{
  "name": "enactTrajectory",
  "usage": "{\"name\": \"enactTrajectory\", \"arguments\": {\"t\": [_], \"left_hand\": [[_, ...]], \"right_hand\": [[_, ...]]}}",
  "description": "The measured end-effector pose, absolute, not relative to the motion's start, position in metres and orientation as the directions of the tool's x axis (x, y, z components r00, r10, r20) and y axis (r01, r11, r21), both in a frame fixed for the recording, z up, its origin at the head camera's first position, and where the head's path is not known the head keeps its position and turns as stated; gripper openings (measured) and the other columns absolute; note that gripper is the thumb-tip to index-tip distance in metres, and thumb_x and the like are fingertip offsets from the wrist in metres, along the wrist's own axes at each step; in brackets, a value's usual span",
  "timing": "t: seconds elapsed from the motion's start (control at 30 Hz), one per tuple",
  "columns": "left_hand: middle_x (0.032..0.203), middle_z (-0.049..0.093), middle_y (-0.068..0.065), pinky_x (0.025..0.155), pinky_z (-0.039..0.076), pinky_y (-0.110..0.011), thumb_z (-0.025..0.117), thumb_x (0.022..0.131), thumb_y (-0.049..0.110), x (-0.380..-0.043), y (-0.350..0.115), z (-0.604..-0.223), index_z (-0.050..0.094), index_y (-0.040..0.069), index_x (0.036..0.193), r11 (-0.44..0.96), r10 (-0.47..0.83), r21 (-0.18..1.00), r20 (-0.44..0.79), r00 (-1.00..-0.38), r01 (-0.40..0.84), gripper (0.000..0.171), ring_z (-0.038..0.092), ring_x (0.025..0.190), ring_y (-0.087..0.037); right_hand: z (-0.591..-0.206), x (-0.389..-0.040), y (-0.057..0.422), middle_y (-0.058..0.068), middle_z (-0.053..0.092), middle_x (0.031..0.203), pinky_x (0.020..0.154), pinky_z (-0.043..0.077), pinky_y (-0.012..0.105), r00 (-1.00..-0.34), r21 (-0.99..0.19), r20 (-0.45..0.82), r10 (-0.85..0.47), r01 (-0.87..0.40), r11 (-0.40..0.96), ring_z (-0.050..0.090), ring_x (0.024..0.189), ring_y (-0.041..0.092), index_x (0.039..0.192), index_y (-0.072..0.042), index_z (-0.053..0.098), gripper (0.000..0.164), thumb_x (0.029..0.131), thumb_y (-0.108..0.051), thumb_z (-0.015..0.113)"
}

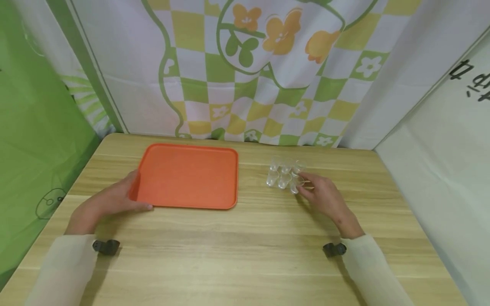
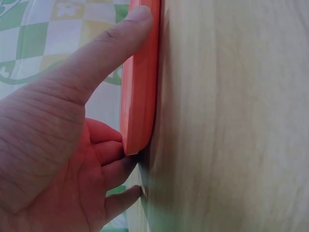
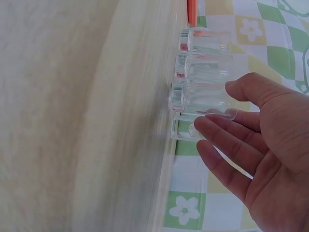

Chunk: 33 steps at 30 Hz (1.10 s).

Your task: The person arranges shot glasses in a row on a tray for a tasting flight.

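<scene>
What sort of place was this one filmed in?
Probably a small makeshift booth indoors: a patterned curtain hangs at the back, a green sheet covers the left side, and a white panel with black writing stands on the right.

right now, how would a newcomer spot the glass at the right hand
On the wooden table, find the orange tray, then, right of it, two rows of small clear glasses. Take the near row's right-end glass; of them all, it sits closest to the thumb of the right hand.
</scene>
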<state>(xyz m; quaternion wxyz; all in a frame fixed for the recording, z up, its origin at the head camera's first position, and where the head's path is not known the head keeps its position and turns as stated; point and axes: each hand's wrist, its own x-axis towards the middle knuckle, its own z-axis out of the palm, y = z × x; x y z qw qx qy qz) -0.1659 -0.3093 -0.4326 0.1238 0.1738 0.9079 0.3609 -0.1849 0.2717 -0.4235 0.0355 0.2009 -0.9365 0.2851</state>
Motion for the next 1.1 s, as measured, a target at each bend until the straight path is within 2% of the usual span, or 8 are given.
{"name": "enactTrajectory", "arguments": {"t": [0.27,0.5,0.7,0.87,1.1], "left_hand": [[0.163,0.017,-0.033,0.111,0.027,-0.069,0.088,0.082,0.043,-0.167,-0.311,-0.435,-0.002,-0.001,0.163,0.724,0.375,0.662,-0.142,-0.916,0.194,0.128,0.027,0.144,-0.053],[0.162,0.02,-0.033,0.11,0.031,-0.067,0.088,0.082,0.043,-0.166,-0.31,-0.433,-0.001,-0.001,0.163,0.726,0.369,0.663,-0.15,-0.917,0.184,0.128,0.033,0.141,-0.051],[0.161,0.024,-0.032,0.107,0.034,-0.067,0.089,0.081,0.04,-0.167,-0.31,-0.433,0.003,0.0,0.163,0.714,0.384,0.669,-0.126,-0.915,0.208,0.126,0.039,0.137,-0.051],[0.161,0.024,-0.031,0.107,0.034,-0.067,0.089,0.081,0.041,-0.168,-0.31,-0.434,0.003,-0.001,0.163,0.709,0.389,0.673,-0.123,-0.913,0.211,0.126,0.04,0.137,-0.05],[0.161,0.023,-0.033,0.109,0.034,-0.066,0.089,0.08,0.043,-0.168,-0.309,-0.43,0.002,-0.004,0.162,0.726,0.376,0.66,-0.145,-0.915,0.194,0.128,0.039,0.137,-0.05]], "right_hand": [[-0.423,-0.183,0.272,0.028,0.067,0.123,0.078,0.061,0.041,-0.908,-0.525,0.224,-0.353,-0.418,0.741,0.073,0.099,0.038,0.133,0.009,0.061,0.04,0.098,-0.008,0.071],[-0.417,-0.18,0.273,0.027,0.068,0.121,0.074,0.062,0.037,-0.889,-0.519,0.277,-0.364,-0.457,0.722,0.073,0.098,0.039,0.13,0.01,0.062,0.039,0.096,-0.004,0.073],[-0.409,-0.177,0.271,0.025,0.068,0.123,0.073,0.062,0.041,-0.879,-0.496,0.309,-0.364,-0.476,0.727,0.071,0.103,0.039,0.129,0.008,0.064,0.038,0.095,-0.004,0.074],[-0.402,-0.174,0.269,0.026,0.069,0.122,0.072,0.062,0.044,-0.865,-0.472,0.336,-0.374,-0.498,0.728,0.071,0.102,0.038,0.128,0.009,0.065,0.037,0.094,-0.004,0.074],[-0.39,-0.172,0.258,0.023,0.071,0.117,0.073,0.062,0.042,-0.849,-0.448,0.356,-0.391,-0.522,0.726,0.072,0.099,0.035,0.129,0.007,0.066,0.039,0.094,-0.007,0.077]]}}
